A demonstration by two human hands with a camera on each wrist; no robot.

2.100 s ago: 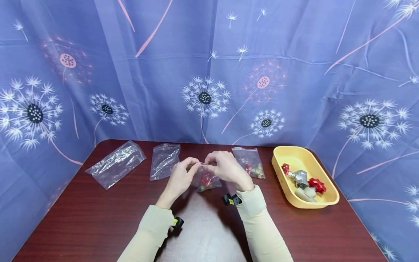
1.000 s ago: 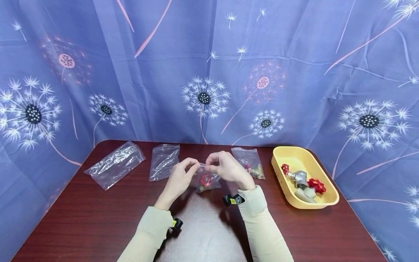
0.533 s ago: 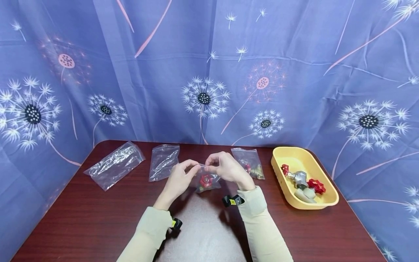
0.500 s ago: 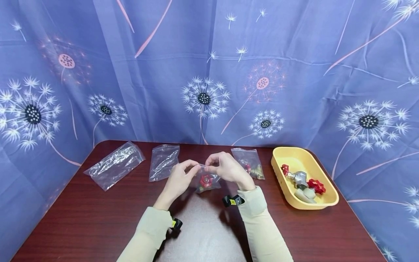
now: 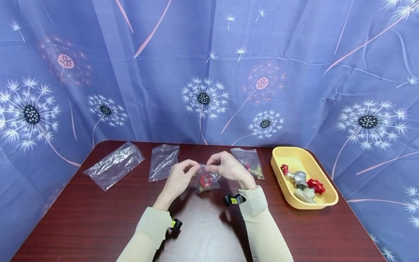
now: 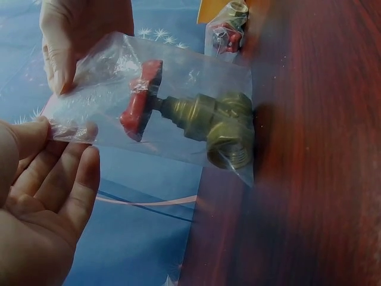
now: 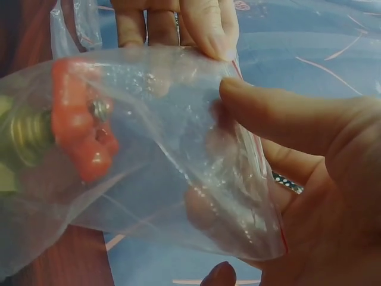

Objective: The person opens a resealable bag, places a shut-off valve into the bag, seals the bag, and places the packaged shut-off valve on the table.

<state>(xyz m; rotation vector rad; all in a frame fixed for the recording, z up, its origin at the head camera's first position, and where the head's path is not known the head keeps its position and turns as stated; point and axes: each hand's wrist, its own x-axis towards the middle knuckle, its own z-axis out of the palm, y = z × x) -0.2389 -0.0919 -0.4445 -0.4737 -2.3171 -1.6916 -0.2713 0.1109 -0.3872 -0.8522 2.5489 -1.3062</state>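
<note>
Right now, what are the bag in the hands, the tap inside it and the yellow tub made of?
Bag: thin plastic, shiny, see-through and crinkled.
Tap: probably brass, dull gold with screw threads; its red wheel looks glossy, maybe painted metal or plastic.
Tub: likely plastic, smooth-looking inside, evenly yellow with rounded corners.

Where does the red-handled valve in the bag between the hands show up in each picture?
Head: the valve is below centre.
Left wrist: near the middle, red handle to the left.
Right wrist: at the left edge, partly cut off.
Shared landmark: the clear bag around it, pinched by the left hand and right hand.
</note>
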